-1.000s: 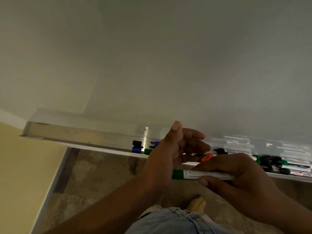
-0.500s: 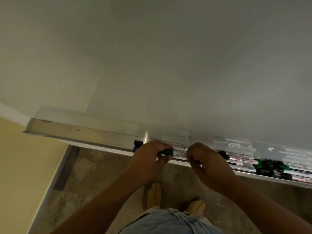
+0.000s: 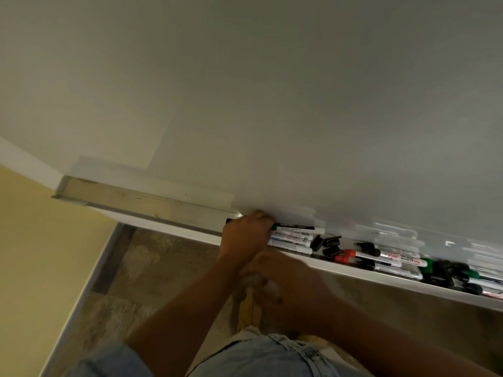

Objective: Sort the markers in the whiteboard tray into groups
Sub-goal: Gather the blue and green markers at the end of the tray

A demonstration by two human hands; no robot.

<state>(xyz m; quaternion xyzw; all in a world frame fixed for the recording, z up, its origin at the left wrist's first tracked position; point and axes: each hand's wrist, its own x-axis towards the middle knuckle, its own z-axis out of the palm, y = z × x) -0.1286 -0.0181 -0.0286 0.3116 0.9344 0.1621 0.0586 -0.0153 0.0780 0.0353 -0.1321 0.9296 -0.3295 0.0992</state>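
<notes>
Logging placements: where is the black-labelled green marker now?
Head view, centre: the green marker lies in the tray against the whiteboard, cap end held by the left hand, behind two other markers.

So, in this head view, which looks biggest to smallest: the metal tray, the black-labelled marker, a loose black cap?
1. metal tray
2. black-labelled marker, its green end partly under the left hand
3. loose black cap
All lie in the tray, so nearness hardly matters.

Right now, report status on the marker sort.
Left hand grips green marker, laid in tray. Right hand blurred below tray, grip unclear. Loose black caps alongside.
</notes>
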